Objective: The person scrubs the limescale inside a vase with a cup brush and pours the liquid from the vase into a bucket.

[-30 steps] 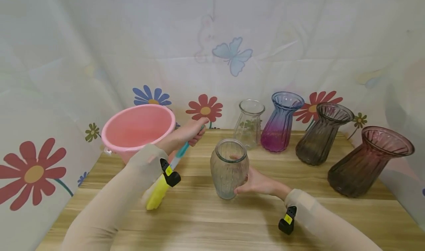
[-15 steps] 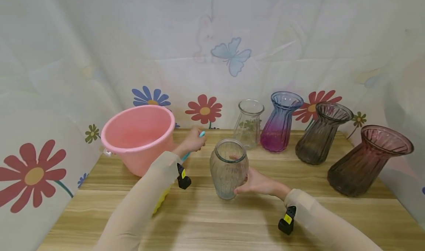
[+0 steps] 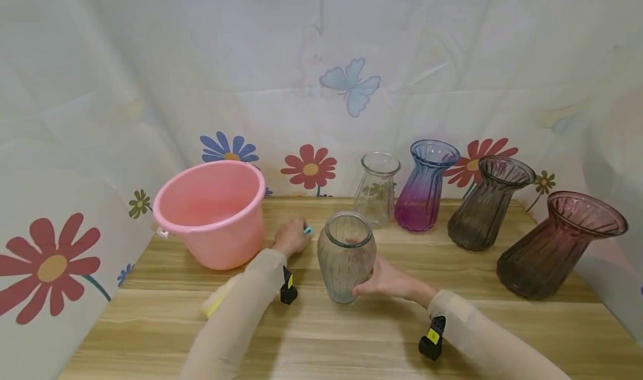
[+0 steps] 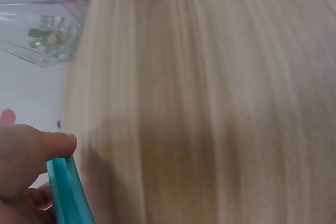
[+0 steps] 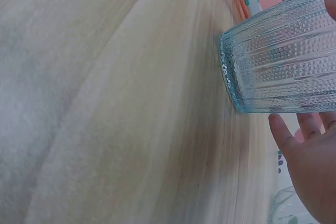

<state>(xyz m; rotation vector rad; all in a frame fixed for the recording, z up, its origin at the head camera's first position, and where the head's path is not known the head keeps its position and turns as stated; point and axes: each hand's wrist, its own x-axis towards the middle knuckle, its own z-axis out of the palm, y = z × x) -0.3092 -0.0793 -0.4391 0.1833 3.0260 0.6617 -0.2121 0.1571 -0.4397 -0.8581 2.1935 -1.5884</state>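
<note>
My left hand [image 3: 293, 237] grips the teal handle [image 4: 69, 192] of a cleaning brush, low over the table to the right of the pink bucket. The brush's yellow head [image 3: 216, 303] shows past the left sleeve, which hides its middle. My right hand [image 3: 387, 278] holds a clear ribbed glass vase [image 3: 346, 268] from its right side, thumb in front and fingers behind. The vase is upright with its mouth up; the right wrist view shows its textured wall [image 5: 289, 56] close up. I cannot tell whether its base touches the table.
A pink bucket [image 3: 228, 246] stands at the left. Along the back and right are a clear vase [image 3: 375, 196], a blue-purple vase [image 3: 419, 196], a grey vase [image 3: 477, 212] and a reddish-brown vase [image 3: 542, 257]. A flowered curtain [image 3: 281, 90] surrounds the wooden table [image 3: 321, 341].
My left hand has come down and nearer from beside the bucket's rim, still gripping the brush, and its yellow head has shifted left behind the sleeve. The right hand and vase stay nearly still.
</note>
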